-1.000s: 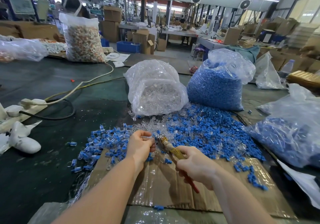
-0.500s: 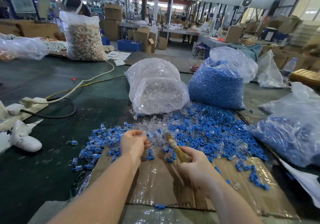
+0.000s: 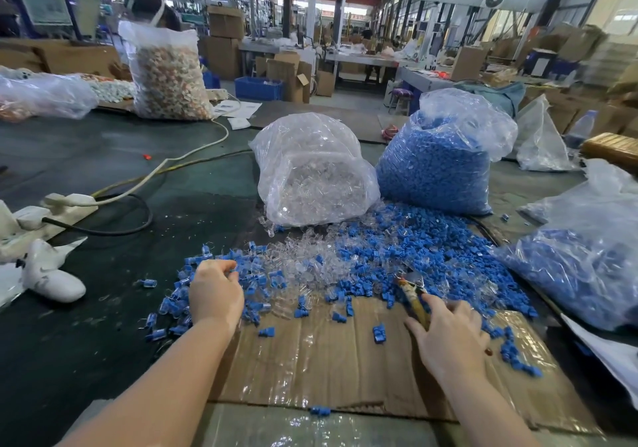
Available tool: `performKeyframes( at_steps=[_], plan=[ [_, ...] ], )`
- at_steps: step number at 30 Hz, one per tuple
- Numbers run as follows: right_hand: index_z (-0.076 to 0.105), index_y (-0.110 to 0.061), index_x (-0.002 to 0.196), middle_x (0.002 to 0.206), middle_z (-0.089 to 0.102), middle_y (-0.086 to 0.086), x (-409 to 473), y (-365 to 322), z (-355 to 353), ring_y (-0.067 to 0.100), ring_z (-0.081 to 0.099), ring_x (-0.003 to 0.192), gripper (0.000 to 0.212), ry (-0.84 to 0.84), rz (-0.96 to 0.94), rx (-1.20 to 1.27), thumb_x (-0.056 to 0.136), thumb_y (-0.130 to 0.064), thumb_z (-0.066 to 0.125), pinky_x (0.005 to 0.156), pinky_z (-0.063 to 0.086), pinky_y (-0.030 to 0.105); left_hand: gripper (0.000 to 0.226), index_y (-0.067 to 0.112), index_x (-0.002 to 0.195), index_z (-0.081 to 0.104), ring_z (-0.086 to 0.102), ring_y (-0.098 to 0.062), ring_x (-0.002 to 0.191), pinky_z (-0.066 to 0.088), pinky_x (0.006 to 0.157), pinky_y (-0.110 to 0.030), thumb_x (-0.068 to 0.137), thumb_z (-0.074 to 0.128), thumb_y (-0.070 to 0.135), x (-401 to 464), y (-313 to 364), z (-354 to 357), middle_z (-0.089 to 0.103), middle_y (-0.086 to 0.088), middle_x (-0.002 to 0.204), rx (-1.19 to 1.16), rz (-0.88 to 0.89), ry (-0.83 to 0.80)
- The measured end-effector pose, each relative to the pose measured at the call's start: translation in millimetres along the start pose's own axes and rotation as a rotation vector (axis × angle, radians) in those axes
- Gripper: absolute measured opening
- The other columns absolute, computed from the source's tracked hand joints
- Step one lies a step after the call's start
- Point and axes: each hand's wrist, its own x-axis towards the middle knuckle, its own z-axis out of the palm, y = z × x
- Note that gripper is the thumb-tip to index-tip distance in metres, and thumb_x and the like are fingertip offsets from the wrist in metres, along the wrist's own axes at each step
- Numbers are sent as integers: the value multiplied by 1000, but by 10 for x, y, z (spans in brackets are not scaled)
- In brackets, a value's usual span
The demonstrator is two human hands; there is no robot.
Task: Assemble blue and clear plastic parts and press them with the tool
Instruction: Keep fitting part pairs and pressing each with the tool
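No legible writing. Left hand (image 3: 215, 293) rests curled on assembled blue-and-clear pieces (image 3: 172, 303) on the desk (image 3: 103, 343); what its grip holds cannot be told. Right hand (image 3: 448, 338) grips the tool (image 3: 412, 296) over cardboard (image 3: 328, 360). Loose blue parts (image 3: 431, 253) and clear parts (image 3: 303, 260) lie before bags (image 3: 314, 170).

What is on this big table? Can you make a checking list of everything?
Surface: dark table with a taped cardboard sheet.
Job's things: loose blue parts and clear parts; tool.
Clutter: bag of clear parts, bag of blue parts, white shoe.
Grippers: left hand over finished pieces, fingers curled; right hand holds the tool.
Cables: white cable, black cable.
Surroundings: boxes, wall fans, a person.
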Motion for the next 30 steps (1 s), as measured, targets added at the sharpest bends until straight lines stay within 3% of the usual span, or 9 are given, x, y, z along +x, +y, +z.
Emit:
performKeyframes(
  at_steps=[6, 9, 11, 15, 17, 19, 22, 26, 30],
  plan=[
    [36, -33, 133, 127, 44, 6, -20, -3, 42, 25, 41, 119, 54, 6, -28, -57, 89, -65, 32, 96, 39, 38, 28, 7, 117, 62, 44, -21, 117, 33, 98, -28, 89, 57, 7, -239, 88, 77, 57, -6, 122, 37, 234, 2],
    [36, -32, 130, 127, 45, 7, -25, 3, 44, 26, 42, 120, 52, 4, -36, -82, 89, -65, 30, 96, 39, 39, 24, 12, 110, 65, 42, -10, 108, 29, 94, -18, 87, 60, 10, -447, 176, 163, 57, 3, 110, -8, 365, -38],
    [35, -31, 130, 128, 45, 7, -32, -7, 29, 26, 42, 121, 52, -19, -34, -111, 90, -65, 28, 99, 38, 40, 21, 14, 108, 64, 44, -3, 98, 36, 93, -17, 88, 58, 12, -590, 227, 247, 53, 10, 102, -52, 438, -159],
    [29, -33, 137, 143, 38, 7, -90, -58, -26, 27, 32, 134, 52, -9, -56, -170, 93, -60, 27, 111, 20, 48, 20, 15, 106, 64, 50, -1, 88, 41, 87, -10, 87, 60, 15, -786, 276, 418, 53, 12, 96, -63, 526, -332],
    [37, -27, 136, 139, 43, 7, -140, -114, -53, 24, 39, 129, 47, 98, -159, -100, 95, -50, 35, 108, 28, 43, 21, 15, 107, 64, 51, -2, 92, 42, 91, -14, 87, 61, 15, -825, 290, 487, 51, 13, 95, -60, 519, -348],
    [55, -19, 120, 118, 59, 4, -200, -182, -57, 18, 55, 104, 34, 189, -320, 82, 93, -39, 49, 89, 45, 30, 22, 16, 109, 64, 49, -3, 96, 42, 93, -19, 87, 60, 15, -840, 298, 541, 49, 13, 96, -46, 495, -343],
    [57, -25, 100, 96, 59, -11, -312, -283, -48, 9, 57, 82, 26, 100, -417, 173, 91, -48, 46, 69, 48, 20, 27, 20, 116, 60, 37, 0, 102, 30, 93, -11, 90, 56, 19, -845, 293, 591, 43, 13, 104, -8, 471, -313],
    [55, -27, 102, 100, 57, -12, -333, -368, 61, 7, 56, 92, 22, 54, -450, 179, 92, -44, 46, 78, 46, 18, 43, 22, 138, 40, 23, -10, 131, 18, 114, -25, 96, 44, 16, -827, 304, 634, 33, 2, 140, 75, 402, -356],
    [59, -23, 104, 100, 58, -6, -280, -458, 118, 12, 56, 95, 16, 76, -422, 225, 93, -20, 48, 80, 40, 19, 53, 28, 144, 27, 13, -17, 139, 12, 115, -32, 97, 37, 5, -785, 333, 670, 23, 4, 152, 174, 419, -385]
  ],
)
